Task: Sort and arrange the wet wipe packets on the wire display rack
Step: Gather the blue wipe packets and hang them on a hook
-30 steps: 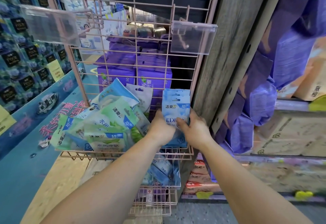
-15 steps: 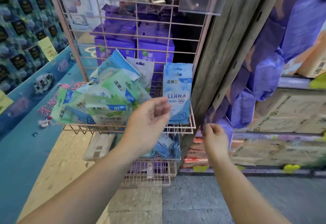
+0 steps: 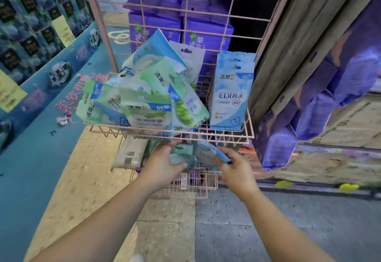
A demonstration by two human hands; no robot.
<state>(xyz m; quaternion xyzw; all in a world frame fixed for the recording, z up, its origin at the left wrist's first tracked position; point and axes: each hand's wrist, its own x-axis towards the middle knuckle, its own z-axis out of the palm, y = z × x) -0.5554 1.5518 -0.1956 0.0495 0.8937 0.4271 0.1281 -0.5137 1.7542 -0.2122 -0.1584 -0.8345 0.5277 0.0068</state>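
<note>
Head view: the pink wire display rack carries an upper basket with a loose, tilted heap of green-and-white wet wipe packets on its left side and one pale blue wet wipe packet printed "EDI" standing upright at the right, against the back grid. Below that basket's front rim, both hands work in the lower tier. The left hand grips a small teal-and-blue packet, thumb over its face and fingers curled beneath. The right hand pinches a blue-edged packet by its right end, thumb on top. The two packets touch or overlap between the hands; blur hides exactly how. A beige flat pack lies to the left of the lower tier, and purple cartons stand behind the grid.

Likely risks: the green heap leans over the front rim directly above the hands, so lifting the lower packets could knock the rim or heap and spill packets onto the stone floor. The slick film could also slip from a pinch at one end.

Half a second ago the left hand hung open before the upper basket and the right hand was low beside the wooden post, neither holding anything; both have since dropped to the lower tier and taken packets. The blue upright packet is unchanged.
</note>
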